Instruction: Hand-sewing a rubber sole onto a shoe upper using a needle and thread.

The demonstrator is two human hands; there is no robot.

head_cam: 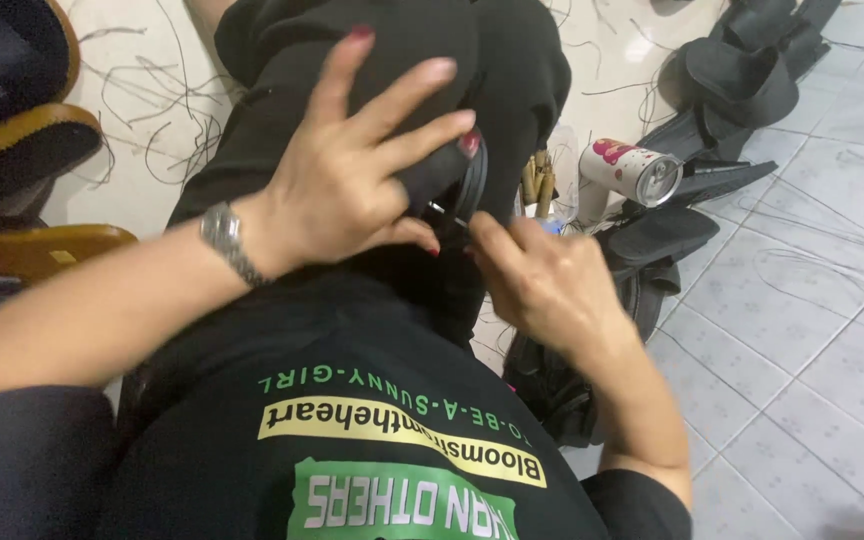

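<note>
Two hands meet over the lap on a black strap piece (464,190). Left hand (352,180) pinches it between thumb and forefinger, other fingers spread wide. Right hand (542,280) closes its grip on the strap's near end. A can (632,170) lies far right on the tiled floor (802,330), near black sandals (742,70).

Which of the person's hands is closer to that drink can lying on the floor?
The right. The right hand sits just below and left of the drink can, with a gap between them. The left hand is farther left, over the black strap piece.
</note>
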